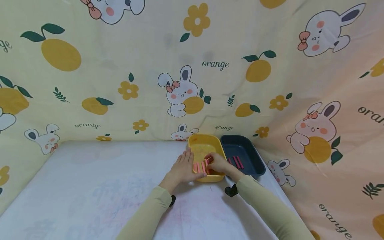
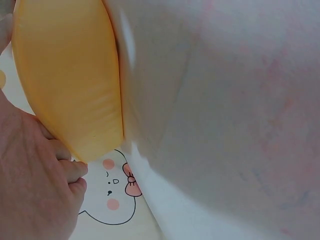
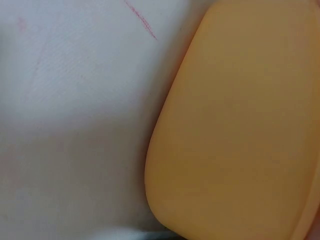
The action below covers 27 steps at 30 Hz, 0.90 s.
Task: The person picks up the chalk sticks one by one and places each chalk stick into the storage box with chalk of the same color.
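Note:
A yellow tray [image 1: 207, 179] stands at the back of the table with several light pink sticks [image 1: 198, 167] side by side near its front end. Along the tray's left edge my left hand [image 1: 181, 167] rests, fingers stretched out and thumb at the front rim. In the left wrist view its fingers [image 2: 72, 171] lie against the tray's edge. My right hand [image 1: 219, 163] reaches into the tray, bent fingers pinching a pink stick [image 1: 206, 162] at the right of the row. The right wrist view shows only the tray's outer wall [image 3: 235, 120] and the table.
A dark blue tray [image 1: 259, 166] touches the yellow one on its right and holds several darker pink sticks [image 1: 238, 162]. Behind the white table [image 1: 90, 186] hangs a patterned cloth [image 1: 162, 43]. Faint pink marks show on the tabletop.

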Each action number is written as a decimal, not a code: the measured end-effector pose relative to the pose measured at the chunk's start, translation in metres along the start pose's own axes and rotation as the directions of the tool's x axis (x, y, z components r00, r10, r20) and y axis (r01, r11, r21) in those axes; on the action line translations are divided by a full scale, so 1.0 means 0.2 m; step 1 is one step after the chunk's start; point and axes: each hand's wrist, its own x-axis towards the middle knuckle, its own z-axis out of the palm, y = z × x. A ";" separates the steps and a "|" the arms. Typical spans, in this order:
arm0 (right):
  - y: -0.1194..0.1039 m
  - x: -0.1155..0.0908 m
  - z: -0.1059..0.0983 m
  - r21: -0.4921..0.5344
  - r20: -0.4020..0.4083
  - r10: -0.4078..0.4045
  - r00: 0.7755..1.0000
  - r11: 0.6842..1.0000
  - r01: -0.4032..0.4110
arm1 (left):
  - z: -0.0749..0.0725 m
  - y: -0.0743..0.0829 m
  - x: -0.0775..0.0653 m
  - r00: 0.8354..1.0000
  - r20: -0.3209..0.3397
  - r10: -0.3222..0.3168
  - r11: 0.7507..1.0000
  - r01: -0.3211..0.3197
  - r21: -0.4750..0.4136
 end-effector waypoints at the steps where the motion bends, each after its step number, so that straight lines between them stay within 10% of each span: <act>1: 0.00 0.00 0.00 0.003 0.003 0.004 1.000 1.000 -0.004 | 0.00 0.00 0.00 1.000 0.001 -0.001 1.000 0.001 0.004; 27: -0.03 0.00 0.01 -0.100 -0.067 -0.055 0.996 0.994 0.049 | -0.03 0.00 -0.03 1.000 0.021 -0.020 1.000 0.019 0.025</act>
